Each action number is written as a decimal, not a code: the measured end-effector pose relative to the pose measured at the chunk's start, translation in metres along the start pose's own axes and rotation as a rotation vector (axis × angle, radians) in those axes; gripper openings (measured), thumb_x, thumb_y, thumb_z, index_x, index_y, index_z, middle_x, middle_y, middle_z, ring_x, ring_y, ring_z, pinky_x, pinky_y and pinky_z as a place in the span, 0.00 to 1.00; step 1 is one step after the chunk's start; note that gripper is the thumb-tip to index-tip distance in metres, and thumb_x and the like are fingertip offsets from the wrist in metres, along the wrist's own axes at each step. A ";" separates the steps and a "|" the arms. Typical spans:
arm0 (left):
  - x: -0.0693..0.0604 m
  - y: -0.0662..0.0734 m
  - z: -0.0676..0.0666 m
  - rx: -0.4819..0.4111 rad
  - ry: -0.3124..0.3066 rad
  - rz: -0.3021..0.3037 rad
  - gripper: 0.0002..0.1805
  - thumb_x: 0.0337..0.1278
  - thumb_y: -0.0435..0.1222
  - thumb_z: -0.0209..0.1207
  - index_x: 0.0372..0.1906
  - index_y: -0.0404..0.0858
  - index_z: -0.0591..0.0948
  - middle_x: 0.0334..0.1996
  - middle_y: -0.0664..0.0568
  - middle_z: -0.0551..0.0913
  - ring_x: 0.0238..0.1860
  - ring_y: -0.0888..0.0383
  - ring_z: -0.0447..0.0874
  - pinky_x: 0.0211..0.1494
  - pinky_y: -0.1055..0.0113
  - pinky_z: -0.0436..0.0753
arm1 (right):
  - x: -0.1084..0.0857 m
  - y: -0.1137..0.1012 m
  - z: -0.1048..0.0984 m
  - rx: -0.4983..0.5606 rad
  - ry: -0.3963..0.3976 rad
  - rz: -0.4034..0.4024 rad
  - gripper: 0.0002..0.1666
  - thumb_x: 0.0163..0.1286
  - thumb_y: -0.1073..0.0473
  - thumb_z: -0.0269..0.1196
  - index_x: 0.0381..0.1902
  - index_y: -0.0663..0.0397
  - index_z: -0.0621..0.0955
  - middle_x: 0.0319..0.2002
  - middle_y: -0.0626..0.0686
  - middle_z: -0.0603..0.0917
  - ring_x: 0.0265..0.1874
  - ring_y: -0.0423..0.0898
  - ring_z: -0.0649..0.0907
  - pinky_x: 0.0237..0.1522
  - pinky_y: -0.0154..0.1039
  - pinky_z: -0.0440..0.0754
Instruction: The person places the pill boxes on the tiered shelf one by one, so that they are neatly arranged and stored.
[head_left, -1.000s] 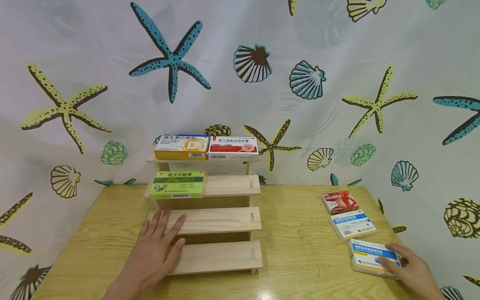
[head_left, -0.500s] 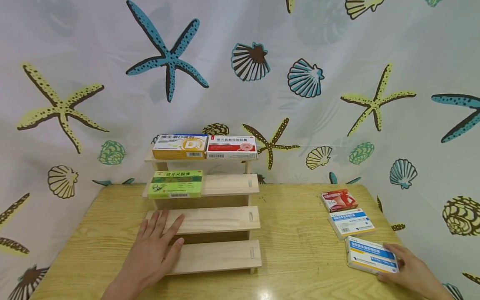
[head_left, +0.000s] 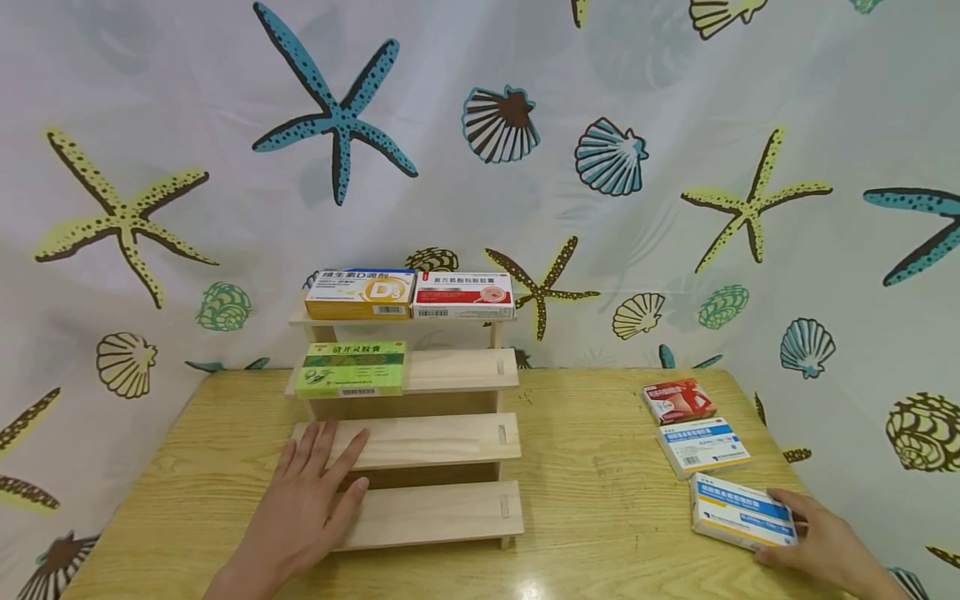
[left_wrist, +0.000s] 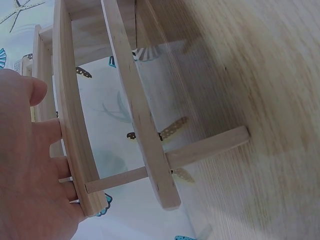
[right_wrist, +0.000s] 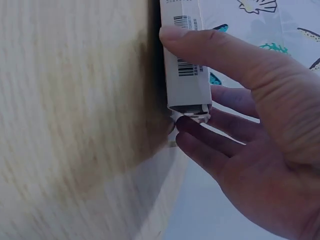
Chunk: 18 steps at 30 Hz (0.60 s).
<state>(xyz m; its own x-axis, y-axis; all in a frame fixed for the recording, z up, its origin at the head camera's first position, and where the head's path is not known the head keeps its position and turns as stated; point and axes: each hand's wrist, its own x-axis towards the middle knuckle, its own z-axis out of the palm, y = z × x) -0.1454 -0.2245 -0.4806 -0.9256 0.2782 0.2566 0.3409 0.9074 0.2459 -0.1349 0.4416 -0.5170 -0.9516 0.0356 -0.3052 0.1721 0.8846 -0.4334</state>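
Note:
My left hand [head_left: 307, 500] lies with fingers spread on the left end of the second-lowest step of a wooden stepped rack [head_left: 442, 442]. In the left wrist view, the fingertips touch that step's board [left_wrist: 75, 120]. My right hand [head_left: 825, 542] pinches the right end of a white-and-blue medicine box [head_left: 742, 510] on the table. Its thumb presses the barcoded side [right_wrist: 187, 87] in the right wrist view, while the other fingers are behind and under the end, partly hidden. A similar white-and-blue box [head_left: 705, 446] and a red box [head_left: 679, 401] lie just beyond.
On the rack's top step stand an orange-and-white D3 box [head_left: 360, 293] and a red-and-white box [head_left: 463, 295]. A green box [head_left: 351, 369] sits at the left of the step below. Behind the wooden table [head_left: 592, 467] hangs a patterned curtain [head_left: 480, 208].
My right thumb has slid from the top of the near box to its front side, and the box has shifted slightly left. The left hand stays in place on the rack.

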 end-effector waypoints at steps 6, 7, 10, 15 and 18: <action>0.000 -0.001 0.001 -0.002 0.004 0.004 0.32 0.82 0.53 0.49 0.83 0.48 0.65 0.82 0.30 0.57 0.82 0.28 0.54 0.82 0.33 0.54 | -0.004 -0.010 -0.005 0.001 -0.030 0.020 0.68 0.53 0.33 0.80 0.77 0.71 0.66 0.70 0.80 0.69 0.63 0.71 0.78 0.61 0.65 0.80; 0.000 -0.001 0.001 -0.004 0.005 0.005 0.32 0.82 0.53 0.49 0.83 0.48 0.65 0.82 0.30 0.57 0.82 0.28 0.53 0.82 0.33 0.54 | -0.004 -0.012 -0.006 0.006 -0.029 0.011 0.68 0.54 0.33 0.80 0.77 0.71 0.66 0.70 0.80 0.69 0.62 0.72 0.79 0.61 0.65 0.80; 0.000 -0.001 0.001 -0.015 0.006 0.007 0.32 0.82 0.53 0.49 0.83 0.49 0.65 0.82 0.30 0.57 0.82 0.27 0.53 0.83 0.34 0.52 | -0.005 -0.017 -0.008 0.012 -0.008 -0.014 0.66 0.56 0.34 0.80 0.76 0.71 0.67 0.70 0.78 0.71 0.62 0.70 0.80 0.58 0.59 0.83; -0.001 -0.001 0.001 -0.022 0.013 0.009 0.32 0.82 0.52 0.49 0.83 0.48 0.65 0.82 0.30 0.57 0.82 0.27 0.53 0.84 0.34 0.52 | -0.008 -0.025 -0.012 0.037 0.062 -0.064 0.65 0.56 0.35 0.80 0.77 0.70 0.68 0.70 0.77 0.71 0.63 0.70 0.81 0.53 0.45 0.84; -0.001 -0.001 0.001 -0.018 0.017 0.012 0.32 0.82 0.52 0.49 0.83 0.48 0.65 0.82 0.30 0.57 0.82 0.27 0.53 0.83 0.34 0.53 | -0.010 -0.032 -0.014 0.057 0.095 -0.078 0.63 0.56 0.35 0.80 0.78 0.67 0.68 0.70 0.77 0.71 0.63 0.69 0.80 0.52 0.41 0.83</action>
<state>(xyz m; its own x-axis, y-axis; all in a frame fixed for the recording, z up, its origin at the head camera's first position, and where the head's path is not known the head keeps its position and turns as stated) -0.1448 -0.2249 -0.4824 -0.9183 0.2838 0.2758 0.3554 0.8980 0.2593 -0.1346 0.4196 -0.4885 -0.9820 0.0142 -0.1881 0.1084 0.8586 -0.5011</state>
